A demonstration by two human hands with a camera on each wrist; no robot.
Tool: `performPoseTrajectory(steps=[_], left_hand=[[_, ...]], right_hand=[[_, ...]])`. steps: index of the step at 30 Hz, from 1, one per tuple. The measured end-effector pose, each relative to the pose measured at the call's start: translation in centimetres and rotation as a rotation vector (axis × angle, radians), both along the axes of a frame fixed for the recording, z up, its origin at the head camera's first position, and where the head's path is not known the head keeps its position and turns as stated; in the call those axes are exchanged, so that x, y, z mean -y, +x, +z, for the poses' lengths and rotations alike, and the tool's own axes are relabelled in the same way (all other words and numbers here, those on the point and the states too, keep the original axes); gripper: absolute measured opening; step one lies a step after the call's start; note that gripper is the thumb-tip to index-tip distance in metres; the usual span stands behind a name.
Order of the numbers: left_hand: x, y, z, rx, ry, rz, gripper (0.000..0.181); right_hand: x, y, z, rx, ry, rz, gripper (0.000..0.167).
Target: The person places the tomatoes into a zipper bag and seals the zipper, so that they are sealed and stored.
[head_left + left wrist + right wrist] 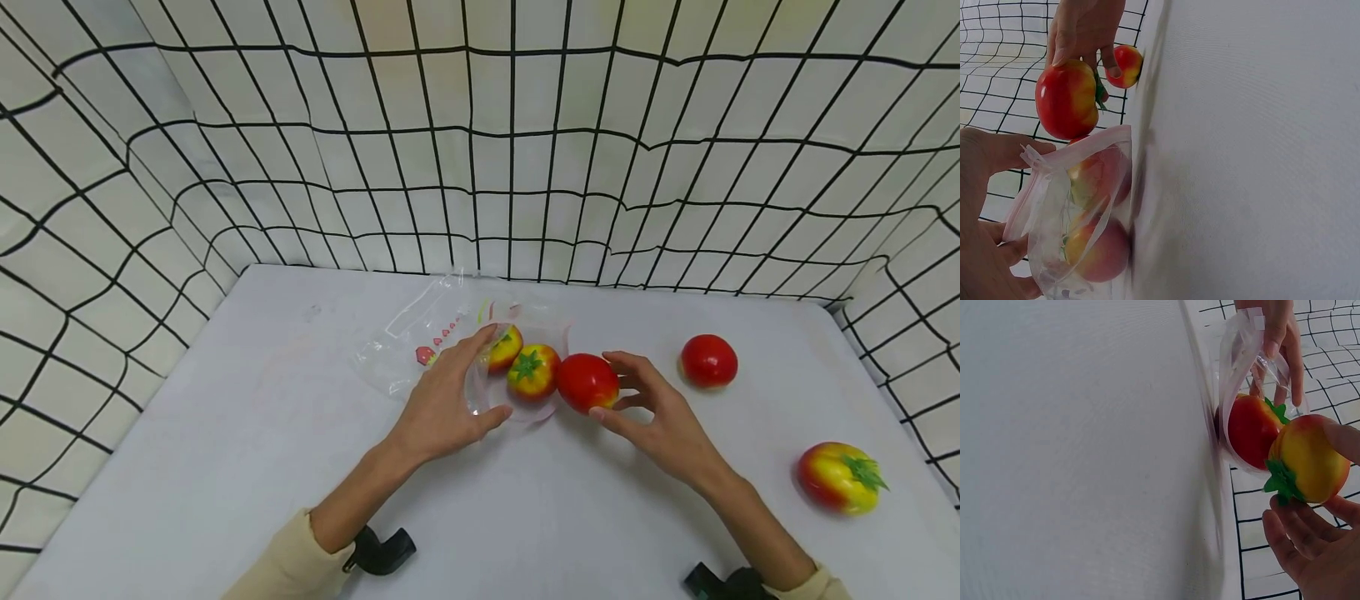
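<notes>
- The right hand (660, 421) is pinching the red fruit (587, 382) at three o'clock of the plastic bag (457, 308).
- The left hand (450, 400) is curving its fingers around the bag.
- Keeping the pink rim (1100, 142) wide is probably helping.

Five red-and-yellow fruits (588, 383) were in view — two bagged fruits (534, 379), one held fruit (1063, 100) and two loose fruits (708, 361). There was one clear bag (427, 355) on one white table (300, 433). One left hand (448, 402) and one right hand (660, 421) showed — plus two pale sleeves (296, 558) and two black wrist devices (384, 552).
</notes>
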State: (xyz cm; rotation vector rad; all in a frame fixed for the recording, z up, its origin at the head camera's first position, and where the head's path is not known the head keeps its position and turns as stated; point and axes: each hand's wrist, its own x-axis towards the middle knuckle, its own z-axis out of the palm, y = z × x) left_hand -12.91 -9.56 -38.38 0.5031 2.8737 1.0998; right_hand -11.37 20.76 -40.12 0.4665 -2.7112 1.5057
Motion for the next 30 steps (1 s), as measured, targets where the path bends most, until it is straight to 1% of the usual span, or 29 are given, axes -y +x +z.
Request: performPoseTrajectory(steps=[5, 9, 17, 23, 30], left_hand=[[0.0, 0.0, 0.0, -0.012, 0.001, -0.001, 0.1], [0.0, 0.0, 0.0, -0.025, 0.006, 0.0, 0.103], [0.0, 0.0, -0.1, -0.086, 0.011, -0.007, 0.104], [0.0, 0.0, -0.1, -0.103, 0.028, -0.019, 0.103], [0.0, -0.1, -0.1, -0.125, 0.05, -0.024, 0.103]], right_hand=[[0.2, -0.1, 0.0, 0.001, -0.015, 0.001, 0.074], [0.5, -0.2, -0.1, 0.002, -0.005, 0.001, 0.073], [1.3, -0.5, -0.2, 0.0, 0.025, -0.017, 0.075], [1.8, -0.6, -0.4, -0.02, 0.031, -0.028, 0.073], [2.5, -0.8, -0.4, -0.015, 0.03, -0.028, 0.072]])
